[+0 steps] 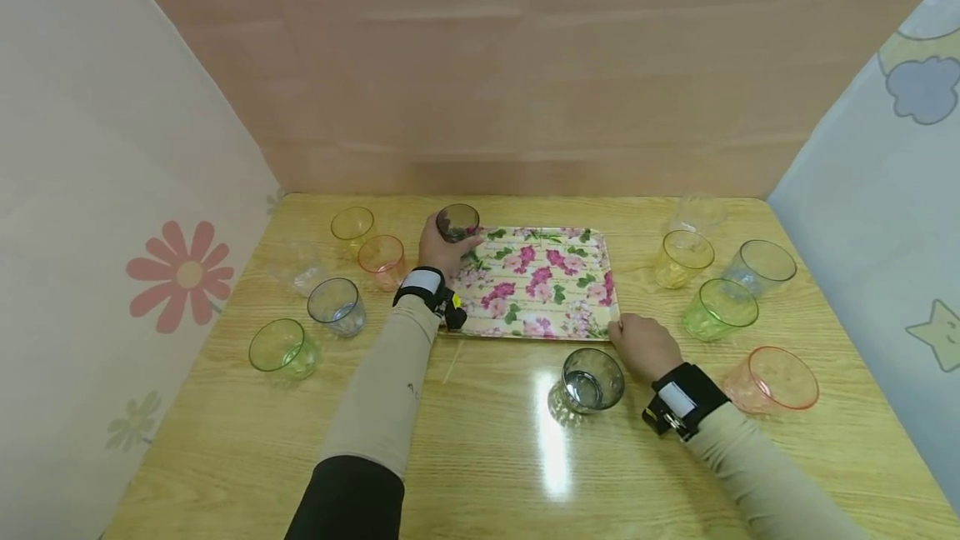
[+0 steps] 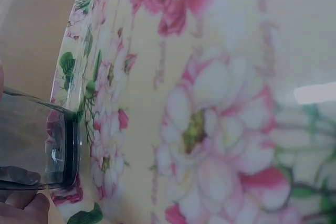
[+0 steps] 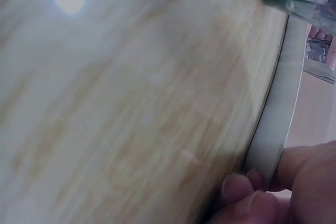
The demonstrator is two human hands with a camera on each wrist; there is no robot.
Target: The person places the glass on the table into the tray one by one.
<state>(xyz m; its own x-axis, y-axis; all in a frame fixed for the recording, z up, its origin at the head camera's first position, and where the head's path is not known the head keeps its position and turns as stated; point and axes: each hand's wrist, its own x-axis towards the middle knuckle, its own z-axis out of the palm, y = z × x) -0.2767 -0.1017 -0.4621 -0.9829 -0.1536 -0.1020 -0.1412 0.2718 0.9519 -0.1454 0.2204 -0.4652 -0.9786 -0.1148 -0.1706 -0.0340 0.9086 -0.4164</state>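
My left hand (image 1: 444,248) grips a dark grey glass (image 1: 458,224) over the back left corner of a flowered tray (image 1: 540,277). In the left wrist view the grey glass (image 2: 34,142) shows fingers through its wall, and its base is by the tray's edge. At the near right corner, my right hand (image 1: 647,345) pinches the tray's rim. Thumb and fingers on both sides of the pale rim (image 3: 281,93) show in the right wrist view. A second grey glass (image 1: 592,382) stands on the table in front of the tray, left of my right hand.
Left of the tray stand glasses in yellow (image 1: 352,225), orange (image 1: 382,262), blue-grey (image 1: 337,307), green (image 1: 285,348) and clear. To the right are yellow (image 1: 684,258), blue (image 1: 762,267), green (image 1: 720,309), pink (image 1: 772,382) and clear glasses. A brown wall (image 1: 525,65) closes the back.
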